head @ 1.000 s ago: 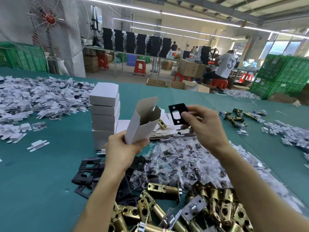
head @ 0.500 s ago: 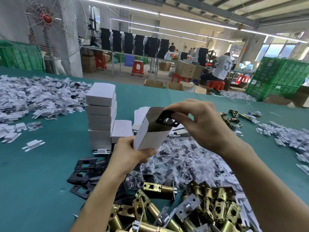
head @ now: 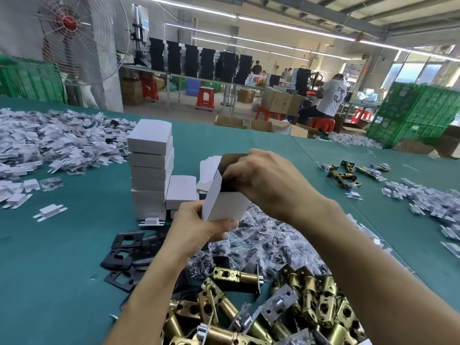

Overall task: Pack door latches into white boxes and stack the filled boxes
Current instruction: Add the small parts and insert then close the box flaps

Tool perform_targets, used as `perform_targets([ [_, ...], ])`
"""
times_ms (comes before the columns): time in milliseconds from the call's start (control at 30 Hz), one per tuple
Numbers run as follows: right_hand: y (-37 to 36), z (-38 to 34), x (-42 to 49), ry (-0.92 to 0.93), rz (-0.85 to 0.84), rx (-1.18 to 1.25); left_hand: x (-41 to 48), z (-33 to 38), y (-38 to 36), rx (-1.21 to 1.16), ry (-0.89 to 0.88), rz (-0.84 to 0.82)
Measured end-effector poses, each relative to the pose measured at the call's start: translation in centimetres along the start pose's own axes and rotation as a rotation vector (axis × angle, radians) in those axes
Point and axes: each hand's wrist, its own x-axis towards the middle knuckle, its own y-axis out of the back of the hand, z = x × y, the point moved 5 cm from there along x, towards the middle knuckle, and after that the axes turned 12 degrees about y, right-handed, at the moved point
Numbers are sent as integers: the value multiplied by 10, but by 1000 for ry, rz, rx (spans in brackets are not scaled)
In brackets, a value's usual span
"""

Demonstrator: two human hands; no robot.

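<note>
Head view. Grips box (head: 224,205) in left hand (head: 196,229), thumb across its front, open end up and tilted away, held above the desk (head: 62,270). Reaches into the box mouth with right hand (head: 268,185), fingers curled down past the rim; cannot tell whether pinching anything inside. Differs from half a second ago: showed a black plate at the mouth then, shows none now, only knuckles over the opening.

Just beyond the hands: one stack (head: 150,168) of closed white boxes, four or five high, seams too faint to settle, and one single box (head: 181,192) touching its right side. Below the left wrist: black plates (head: 127,241), three plainly seen, more overlapped beneath. Under the right forearm: heap of clear bags (head: 268,240), uncounted. Nearest the camera: brass latches (head: 311,295) piled, too many to count, with a lone latch (head: 236,276) lying at the heap's far edge.
</note>
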Motion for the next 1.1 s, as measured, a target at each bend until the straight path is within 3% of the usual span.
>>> perform_targets([
  [167,-1,8,3,-66,28,150,2,-2,3,-15,5,1],
  [367,-9,17,4,-90,-56,94,4,-5,4,32,3,32],
  [500,-4,23,-14,-115,442,270,6,-6,9,-8,12,67],
  [567,-17,37,-29,-231,572,321,7,-8,14,-42,15,105],
  [633,-44,52,-39,-373,448,335,7,-7,16,-75,9,122],
  [800,-120,52,-62,-450,-356,347,7,-9,14,-188,53,105],
  [867,-136,45,-70,-490,-516,281,9,-10,15,-47,27,135],
  [967,-148,41,-75,-522,-513,247,8,-12,13,-56,36,116],
  [1033,-148,42,-75,-554,-404,316,7,-10,13,-164,55,89],
  [1100,-141,47,-73,-576,-267,414,8,-9,15,-123,23,114],
])
